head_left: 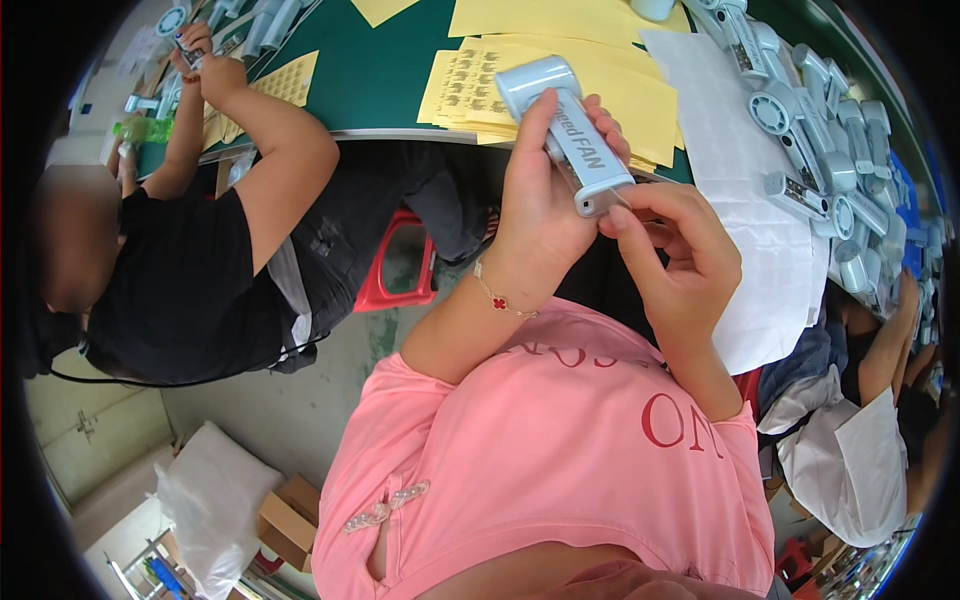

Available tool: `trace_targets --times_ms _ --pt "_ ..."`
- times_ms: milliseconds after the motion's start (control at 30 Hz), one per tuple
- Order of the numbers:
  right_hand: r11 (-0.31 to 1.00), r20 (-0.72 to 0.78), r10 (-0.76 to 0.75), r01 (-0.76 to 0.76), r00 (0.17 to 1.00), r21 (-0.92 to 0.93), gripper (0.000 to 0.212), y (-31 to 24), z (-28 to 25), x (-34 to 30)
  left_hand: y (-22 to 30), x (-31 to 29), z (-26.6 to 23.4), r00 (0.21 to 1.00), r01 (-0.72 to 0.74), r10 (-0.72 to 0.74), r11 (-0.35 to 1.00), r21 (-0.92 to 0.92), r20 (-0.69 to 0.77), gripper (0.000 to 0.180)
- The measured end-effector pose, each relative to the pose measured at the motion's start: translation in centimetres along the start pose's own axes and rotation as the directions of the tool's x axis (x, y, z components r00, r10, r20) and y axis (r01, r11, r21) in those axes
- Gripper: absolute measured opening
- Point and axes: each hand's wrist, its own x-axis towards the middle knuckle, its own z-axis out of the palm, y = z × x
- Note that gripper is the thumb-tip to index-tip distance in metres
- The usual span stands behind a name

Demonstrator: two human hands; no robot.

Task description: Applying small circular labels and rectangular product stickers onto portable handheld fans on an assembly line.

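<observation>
A light blue handheld fan (575, 140) is held up in front of me, tilted, its round head toward the far left and its handle end toward me. My left hand (550, 190) wraps round the body, thumb along one side and fingers along the other. At the handle end, my right hand (680, 245) pinches with thumb and index finger at a small clear piece (618, 197), too small to name. Beyond the fan, sheets of yellow stickers (470, 85) lie stacked on the green table (370, 85).
Many light blue fans (800, 130) pile up at the right beside white paper sheets (740, 200). At the left, a co-worker (190, 240) holds another fan (180, 35). A red stool (400, 260), a cardboard box (290, 520) and a white sack (215, 490) stand on the floor.
</observation>
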Motion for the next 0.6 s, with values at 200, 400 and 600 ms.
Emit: trace_targets --times_ms 200,400,600 --pt "0.935 -0.035 -0.194 0.174 0.980 -0.308 0.025 1.3 -0.2 -0.3 -0.5 -0.3 0.3 0.993 -0.117 0.117 0.992 0.047 -0.001 0.037" --pt "0.881 -0.066 -0.126 0.081 0.990 -0.467 0.063 0.0 -1.0 2.7 0.9 -0.9 0.5 0.992 -0.111 0.107 0.992 0.055 0.069 0.038" --pt "0.881 0.104 0.446 -0.456 0.889 0.124 0.023 1.8 -4.9 4.8 6.3 0.0 3.3 0.996 -0.076 0.003 0.597 0.798 0.092 0.037"
